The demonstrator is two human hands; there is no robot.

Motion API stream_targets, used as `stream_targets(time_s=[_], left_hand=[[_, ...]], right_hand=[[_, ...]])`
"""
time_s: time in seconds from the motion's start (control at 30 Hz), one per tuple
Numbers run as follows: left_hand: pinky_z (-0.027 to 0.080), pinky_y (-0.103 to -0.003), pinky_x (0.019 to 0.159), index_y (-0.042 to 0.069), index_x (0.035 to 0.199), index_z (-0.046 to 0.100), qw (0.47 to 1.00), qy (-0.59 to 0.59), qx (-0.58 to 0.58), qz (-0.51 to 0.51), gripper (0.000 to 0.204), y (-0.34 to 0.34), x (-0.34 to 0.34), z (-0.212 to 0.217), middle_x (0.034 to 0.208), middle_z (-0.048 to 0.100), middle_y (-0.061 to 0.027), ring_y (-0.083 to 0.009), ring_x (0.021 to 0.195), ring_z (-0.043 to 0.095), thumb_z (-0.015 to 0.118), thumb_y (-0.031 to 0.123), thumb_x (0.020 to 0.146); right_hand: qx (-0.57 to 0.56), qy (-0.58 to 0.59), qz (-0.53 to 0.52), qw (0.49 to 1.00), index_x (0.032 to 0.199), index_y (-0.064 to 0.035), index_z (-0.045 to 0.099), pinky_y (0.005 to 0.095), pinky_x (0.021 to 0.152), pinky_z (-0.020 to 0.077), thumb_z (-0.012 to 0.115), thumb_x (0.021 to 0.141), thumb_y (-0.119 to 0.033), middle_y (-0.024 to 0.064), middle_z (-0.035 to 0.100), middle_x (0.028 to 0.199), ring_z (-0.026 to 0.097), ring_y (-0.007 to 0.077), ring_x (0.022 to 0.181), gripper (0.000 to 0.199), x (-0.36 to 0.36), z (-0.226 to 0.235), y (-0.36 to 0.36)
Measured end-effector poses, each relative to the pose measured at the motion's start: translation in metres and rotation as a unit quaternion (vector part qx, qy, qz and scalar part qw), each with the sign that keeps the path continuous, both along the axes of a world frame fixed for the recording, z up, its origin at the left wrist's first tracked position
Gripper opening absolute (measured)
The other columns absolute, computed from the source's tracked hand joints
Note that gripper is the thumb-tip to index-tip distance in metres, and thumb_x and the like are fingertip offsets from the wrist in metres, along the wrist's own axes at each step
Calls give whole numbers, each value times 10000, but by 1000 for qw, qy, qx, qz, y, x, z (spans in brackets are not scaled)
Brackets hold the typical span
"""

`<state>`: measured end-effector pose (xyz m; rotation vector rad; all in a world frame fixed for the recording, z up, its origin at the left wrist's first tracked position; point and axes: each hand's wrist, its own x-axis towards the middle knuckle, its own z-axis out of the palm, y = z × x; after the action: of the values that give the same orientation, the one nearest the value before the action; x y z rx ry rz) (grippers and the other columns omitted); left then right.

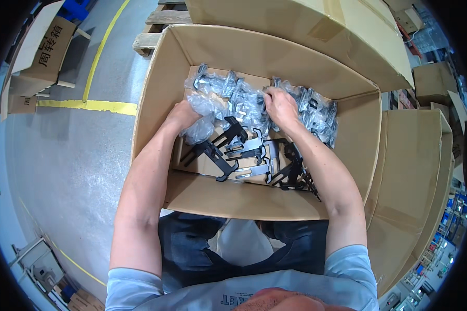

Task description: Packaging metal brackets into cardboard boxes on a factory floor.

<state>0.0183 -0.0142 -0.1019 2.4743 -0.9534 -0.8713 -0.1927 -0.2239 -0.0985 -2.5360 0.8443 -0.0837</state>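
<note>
Both of my arms reach down into a large open cardboard box (228, 199). At its left side, my left hand (183, 116) is closed on a crumpled clear plastic bag (204, 105); some fingertips are hidden by the film. My right hand (282, 107), fingers curled in, grips the wrapping of bagged parts (248, 103) near the middle of the row. More plastic-wrapped parts (319, 116) lie to its right. Nearer to me, several loose black brackets (215, 157) and black-and-silver brackets (254, 170) with forked ends lie on the box bottom.
A tall closed carton (306, 26) stands behind the box, and another carton (412, 160) is at its right. The corner of a wooden pallet (163, 18) shows at the back. Yellow tape (109, 107) marks the floor at left, near a box on a stand (44, 52).
</note>
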Motion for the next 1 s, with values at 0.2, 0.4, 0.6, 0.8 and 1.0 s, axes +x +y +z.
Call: stream_targets(time_s=[0.2,0.4,0.6,0.8,1.0], left_hand=[[538,-451,815,-54,1028,692,993,-9,117,-17,309,-1,3,0,1007,702,-230,-414,936,667,568,142,824],[539,-456,818,-56,1041,690,981,-56,177,-53,316,-8,-4,2,1004,701,-236,-414,934,665,560,137,827],[532,-464,824,-56,1024,693,974,-103,184,-81,307,-8,-5,9,1004,700,-243,-430,926,661,557,131,822],[526,-460,812,-46,1054,678,997,-26,74,-10,341,1,7,18,1038,698,-226,-403,918,666,566,199,844],[521,-448,795,-52,1081,651,995,73,-23,68,404,6,-18,74,1058,692,-214,-365,913,663,557,282,874]], right_hand=[[44,137,-43,989,1081,-48,654,448,825,518,603,902,-286,155,716,920,679,358,852,302,-26,2,14],[78,73,-109,988,929,-26,677,437,800,517,636,874,-312,144,699,825,675,355,818,294,-24,-14,11],[101,114,-83,985,897,-21,684,437,799,515,644,877,-344,150,701,835,673,351,825,326,-24,-1,6],[69,201,-77,974,983,-24,675,440,836,516,633,903,-316,157,715,957,677,342,889,305,-18,-2,-1],[51,149,-52,986,952,-22,678,440,807,519,610,913,-307,153,707,895,671,339,838,296,-26,3,-1]])
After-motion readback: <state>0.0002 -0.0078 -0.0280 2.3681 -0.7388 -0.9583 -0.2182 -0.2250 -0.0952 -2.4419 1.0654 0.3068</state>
